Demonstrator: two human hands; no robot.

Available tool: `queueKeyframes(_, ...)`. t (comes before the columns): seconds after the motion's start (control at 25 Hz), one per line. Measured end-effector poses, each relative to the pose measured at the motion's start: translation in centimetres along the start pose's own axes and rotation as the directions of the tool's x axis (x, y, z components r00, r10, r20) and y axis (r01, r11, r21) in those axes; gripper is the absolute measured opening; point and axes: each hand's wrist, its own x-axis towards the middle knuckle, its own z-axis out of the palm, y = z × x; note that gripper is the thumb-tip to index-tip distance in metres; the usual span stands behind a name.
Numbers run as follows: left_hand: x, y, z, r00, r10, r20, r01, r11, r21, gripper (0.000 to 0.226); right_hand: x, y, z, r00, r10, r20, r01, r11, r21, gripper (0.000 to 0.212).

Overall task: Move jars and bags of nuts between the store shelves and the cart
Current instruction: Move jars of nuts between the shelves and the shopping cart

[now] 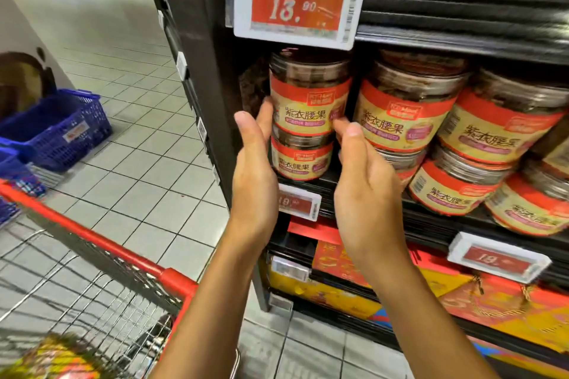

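The upper jar (309,92) stands upright atop the lower jar (300,158); left hand (254,163) and right hand (365,184) flank it, fingers relaxed, barely touching.

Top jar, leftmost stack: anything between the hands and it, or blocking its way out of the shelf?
Nothing visible. The left hand and right hand flank the top jar, fingers straight at its sides. The price tag hangs just above its lid; the shelf front is open.
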Motion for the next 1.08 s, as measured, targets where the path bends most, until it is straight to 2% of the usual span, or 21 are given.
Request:
queueKeyframes(0.16, -0.5, 1.0, 0.1, 0.999, 0.0, -0.035, 0.002, 0.998, 0.055, 0.064, -0.2, 0.0, -0.4, 1.0, -0.028, -0.012, 0.028, 0.999, -0.019, 0.053)
queueKeyframes(0.24, -2.3, 2.3, 0.1, 0.989, -0.028, -0.145, 0.04, 0.996, 0.082, 0.055, -1.0, -0.5, -0.9, 0.999, -0.033, -0.011, 0.033, 0.999, -0.023, 0.045)
queueKeyframes(0.28, -3.9, 3.1, 0.1, 0.976, -0.044, -0.214, 0.064, 0.994, 0.085, 0.043, -1.8, -1.0, -1.3, 0.999, -0.031, 0.017, 0.031, 0.999, -0.018, 0.038)
queueKeyframes(0.36, -7.7, 5.6, -0.8, 0.943, -0.092, -0.321, 0.118, 0.991, 0.063, 0.022, -3.7, -2.7, -1.7, 0.989, 0.006, 0.145, -0.01, 1.0, 0.025, 0.027)
queueKeyframes(0.44, -12.0, 8.4, -2.2, 0.899, -0.21, -0.385, 0.213, 0.976, -0.035, 0.017, -6.1, -4.7, -2.0, 0.943, 0.076, 0.325, -0.097, 0.994, 0.049, 0.029)
queueKeyframes(0.48, -14.6, 10.0, -3.3, 0.857, -0.265, -0.443, 0.243, 0.964, -0.107, 0.017, -7.5, -6.0, -1.8, 0.892, 0.099, 0.44, -0.128, 0.991, 0.037, 0.028)
queueKeyframes(0.56, -20.1, 13.4, -5.7, 0.735, -0.344, -0.584, 0.277, 0.939, -0.204, 0.019, -10.6, -9.0, -0.8, 0.736, 0.107, 0.669, -0.153, 0.988, 0.01, 0.023)
queueKeyframes(0.64, -26.3, 16.3, -8.0, 0.584, -0.393, -0.71, 0.336, 0.914, -0.229, 0.022, -14.4, -12.2, 1.0, 0.53, 0.086, 0.843, -0.144, 0.99, -0.011, 0.023)
queueKeyframes(0.72, -32.1, 18.5, -10.2, 0.46, -0.436, -0.774, 0.39, 0.882, -0.265, 0.022, -18.2, -15.1, 3.6, 0.322, 0.056, 0.945, -0.117, 0.993, -0.019, 0.023)
queueKeyframes(0.84, -39.9, 20.9, -14.8, 0.261, -0.489, -0.832, 0.415, 0.835, -0.361, 0.022, -23.8, -17.2, 8.9, 0.073, 0.098, 0.993, -0.077, 0.993, -0.092, 0.018)
queueKeyframes(1.0, -49.2, 23.1, -23.9, -0.004, -0.469, -0.883, 0.414, 0.804, -0.428, 0.019, -31.5, -15.1, 18.3, -0.132, 0.233, 0.964, 0.24, 0.951, -0.197, 0.029)
queueKeyframes(1.08, -51.8, 22.4, -28.0, -0.076, -0.518, -0.852, 0.505, 0.716, -0.481, 0.019, -35.2, -11.7, 22.7, -0.251, 0.378, 0.891, 0.36, 0.891, -0.276, 0.033)
